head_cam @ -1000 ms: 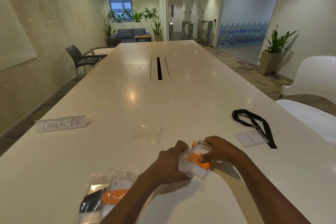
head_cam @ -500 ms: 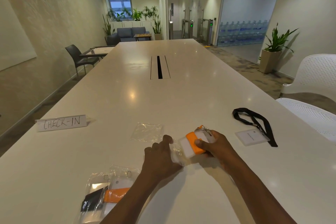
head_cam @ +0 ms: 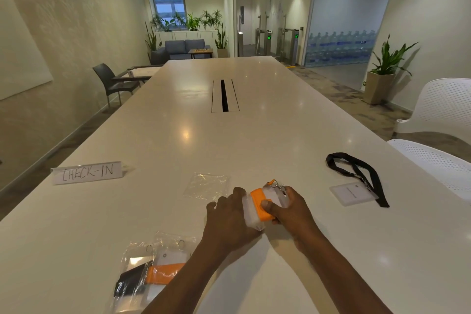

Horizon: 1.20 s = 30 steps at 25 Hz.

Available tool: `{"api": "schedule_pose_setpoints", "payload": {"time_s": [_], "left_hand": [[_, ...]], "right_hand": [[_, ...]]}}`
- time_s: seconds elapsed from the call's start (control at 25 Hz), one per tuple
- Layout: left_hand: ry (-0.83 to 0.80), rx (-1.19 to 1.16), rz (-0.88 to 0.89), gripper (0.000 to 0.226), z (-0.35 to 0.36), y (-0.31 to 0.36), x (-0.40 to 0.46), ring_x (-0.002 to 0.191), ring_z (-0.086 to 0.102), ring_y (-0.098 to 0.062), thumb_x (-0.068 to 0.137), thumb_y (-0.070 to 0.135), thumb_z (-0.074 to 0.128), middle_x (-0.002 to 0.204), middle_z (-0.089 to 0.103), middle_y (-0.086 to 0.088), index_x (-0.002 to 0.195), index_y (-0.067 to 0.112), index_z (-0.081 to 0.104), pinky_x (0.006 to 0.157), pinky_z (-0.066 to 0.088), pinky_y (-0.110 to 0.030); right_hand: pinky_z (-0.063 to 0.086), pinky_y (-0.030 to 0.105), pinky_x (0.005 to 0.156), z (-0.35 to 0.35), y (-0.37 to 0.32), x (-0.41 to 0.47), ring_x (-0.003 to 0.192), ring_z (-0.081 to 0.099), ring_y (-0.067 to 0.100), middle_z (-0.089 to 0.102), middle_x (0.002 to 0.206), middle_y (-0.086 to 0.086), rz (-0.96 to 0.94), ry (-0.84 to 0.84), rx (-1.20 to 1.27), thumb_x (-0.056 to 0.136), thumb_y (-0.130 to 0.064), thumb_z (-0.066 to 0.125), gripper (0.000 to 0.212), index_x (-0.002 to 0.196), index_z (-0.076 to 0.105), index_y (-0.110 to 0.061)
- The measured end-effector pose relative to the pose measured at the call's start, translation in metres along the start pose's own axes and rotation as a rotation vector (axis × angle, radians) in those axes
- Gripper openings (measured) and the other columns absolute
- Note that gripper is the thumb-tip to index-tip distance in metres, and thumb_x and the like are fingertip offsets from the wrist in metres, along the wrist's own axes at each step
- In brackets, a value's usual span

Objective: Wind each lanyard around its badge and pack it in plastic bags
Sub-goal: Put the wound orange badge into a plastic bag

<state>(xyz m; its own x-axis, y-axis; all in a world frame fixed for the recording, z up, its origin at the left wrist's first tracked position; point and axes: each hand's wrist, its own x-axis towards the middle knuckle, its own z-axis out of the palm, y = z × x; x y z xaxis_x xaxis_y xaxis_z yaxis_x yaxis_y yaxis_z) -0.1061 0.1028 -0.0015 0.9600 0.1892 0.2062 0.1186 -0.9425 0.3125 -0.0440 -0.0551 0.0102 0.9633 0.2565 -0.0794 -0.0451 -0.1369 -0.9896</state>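
Counter (head_cam: pixel 254 135): long, white, glossy; carries all items below.

Black lanyard (head_cam: pixel 356 171): loose and unwound, lying on the right part of the counter, clipped to a white badge (head_cam: pixel 353 194) that lies flat. Not yet packed.

Packed bags (head_cam: pixel 153 270): two clear bags at the near left, overlapping; one shows an orange wrap, the other a black one. Judged done.

Left hand (head_cam: pixel 229 222): back to the camera, at the left edge of the bundle in work; its fingers are hidden behind it, so whether they grip the plastic cannot be told.

Right hand (head_cam: pixel 290 209): fingers curled round the bundle, thumb pressed on the orange band.

Empty plastic bag (head_cam: pixel 207 185): clear, flat, just beyond the left hand; apart from it.

Orange lanyard bundle (head_cam: pixel 262 205): in both hands, low over the counter's near centre. Broad orange band wound across a white badge, metal clip (head_cam: pixel 279 186) projecting at the far end. Clear plastic seems to cover its near-left portion; judged partway into a bag.

Risks, as judgement: the clip may snag the bag mouth; the winding may slacken if the thumb lifts before the bundle is fully in; thin plastic may crumple or tear under a forced push.
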Motion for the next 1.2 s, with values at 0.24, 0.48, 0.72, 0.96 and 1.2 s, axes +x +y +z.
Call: {"api": "schedule_pose_setpoints", "payload": {"time_s": [0.24,0.48,0.72,0.96,1.2], "left_hand": [[-0.009,0.029,0.013,0.072,-0.001,0.004,-0.002,0.108,0.058,-0.019,0.072,0.074,0.05,0.115,0.056,0.006,0.125,0.025,0.042,0.1,0.041,-0.045],[-0.001,0.081,0.059,0.067,0.002,0.008,-0.007,0.116,0.051,-0.018,0.08,0.064,0.052,0.125,0.048,0.007,0.132,0.024,0.04,0.106,0.031,-0.04],[-0.023,0.06,0.07,0.071,0.001,0.006,-0.011,0.125,0.047,-0.017,0.081,0.06,0.055,0.136,0.044,0.008,0.14,0.023,0.036,0.112,0.024,-0.042],[-0.02,0.103,0.137,0.069,0.004,0.011,-0.014,0.127,0.042,-0.014,0.084,0.054,0.053,0.139,0.041,0.009,0.142,0.022,0.033,0.115,0.016,-0.042],[-0.058,0.134,0.149,0.077,0.002,0.003,-0.015,0.127,0.042,-0.015,0.079,0.058,0.057,0.138,0.04,0.01,0.142,0.022,0.032,0.116,0.015,-0.045]], "right_hand": [[0.053,0.047,0.093,0.017,0.009,-0.011,0.108,0.061,0.029,0.063,0.119,0.009,-0.013,0.067,-0.092,0.078,-0.027,0.08,0.054,0.124,0.055,-0.011],[0.044,0.018,0.073,0.027,0.014,-0.019,0.106,0.058,0.017,0.062,0.12,-0.001,-0.037,0.061,-0.165,0.085,-0.027,0.073,0.046,0.126,0.055,-0.019],[0.049,0.031,0.085,0.027,0.018,-0.023,0.109,0.062,0.024,0.064,0.122,0.005,0.062,-0.085,-0.145,0.092,-0.033,0.064,0.044,0.131,0.054,-0.018],[0.054,0.035,0.075,0.022,0.016,-0.021,0.086,0.07,0.026,0.074,0.092,0.01,0.056,-0.084,-0.153,0.084,-0.034,0.074,0.023,0.095,0.072,-0.015],[0.038,0.024,0.053,0.0,0.004,-0.024,0.06,0.053,0.017,0.063,0.073,0.007,0.16,-0.377,0.015,0.087,-0.049,0.066,0.035,0.082,0.068,-0.015]]}}
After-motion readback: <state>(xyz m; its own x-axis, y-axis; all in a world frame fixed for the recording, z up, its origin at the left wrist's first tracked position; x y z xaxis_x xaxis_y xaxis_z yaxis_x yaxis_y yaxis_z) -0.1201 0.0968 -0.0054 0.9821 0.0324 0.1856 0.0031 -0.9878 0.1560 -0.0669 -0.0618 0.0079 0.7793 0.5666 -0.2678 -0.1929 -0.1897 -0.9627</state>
